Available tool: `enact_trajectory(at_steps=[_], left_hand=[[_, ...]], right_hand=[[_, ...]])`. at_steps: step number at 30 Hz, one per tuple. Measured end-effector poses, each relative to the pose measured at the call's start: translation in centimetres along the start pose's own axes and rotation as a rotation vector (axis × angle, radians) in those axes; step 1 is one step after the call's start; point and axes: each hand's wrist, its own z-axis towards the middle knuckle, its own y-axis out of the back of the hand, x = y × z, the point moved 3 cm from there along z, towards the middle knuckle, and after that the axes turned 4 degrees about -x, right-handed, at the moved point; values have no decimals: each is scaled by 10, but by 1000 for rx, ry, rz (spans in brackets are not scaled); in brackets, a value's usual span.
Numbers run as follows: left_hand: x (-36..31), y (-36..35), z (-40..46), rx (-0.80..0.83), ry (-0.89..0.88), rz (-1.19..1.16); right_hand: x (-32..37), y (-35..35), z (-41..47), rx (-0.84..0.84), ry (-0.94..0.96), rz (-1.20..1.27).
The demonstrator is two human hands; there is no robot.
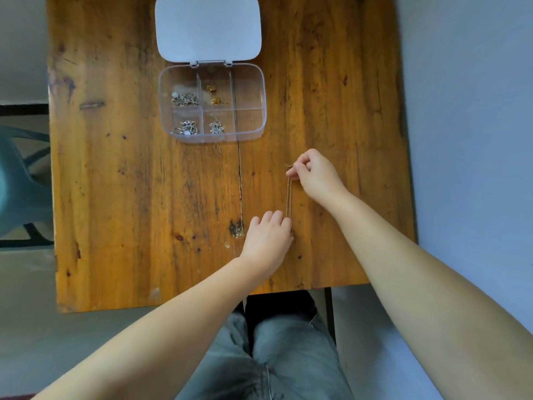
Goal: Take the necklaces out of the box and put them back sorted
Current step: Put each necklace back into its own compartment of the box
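Right now a thin gold chain (288,197) is stretched between both hands over the table (115,197), on the near side of the box (251,131) and a little to its right. The right hand (313,173) pinches the far end, fingers closed on it, with a small gold piece, perhaps the clasp or pendant, poking out just past the fingertips. The left hand (266,239) is closed on the near end, though its fingertips are turned away, so exactly how it grips cannot be told. The chain runs doubled, two strands side by side, and whether it rests on the wood or hangs just above is not clear.

The box stands open, its lid (207,27) lying flat on the far side. Silver pieces fill its two left compartments and the near middle one; gold bits lie in the far middle one; both right compartments look empty.

The main risk is the chain itself. It is fine and doubled, so any slack could let the strands twist or knot, and a hard pull between the two hands might strain a link. If either pinch loosens, that end would drop and the chain could bunch. Carried to the box, it could be lowered loosely and spill across a divider into the silver, spoiling the sort. A trailing end might also snag the box rim.
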Motion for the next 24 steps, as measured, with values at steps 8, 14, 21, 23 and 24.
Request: enact_trajectory(at_steps=[8, 14, 21, 23, 24], left_hand=[[-49, 24, 3, -175, -248, -248], [-96, 12, 30, -204, -307, -309], [-121, -25, 62, -209, -235, -272], [-119, -34, 67, -210, -204, -189], [-118, -37, 68, -209, -196, -154]], right_hand=[[-24, 69, -1, -15, -221, 777], [-23, 132, 18, -67, -20, 338], [-46, 125, 44, -84, 36, 25], [-54, 119, 49, -79, 36, -1], [-57, 117, 50, -73, 37, -17]])
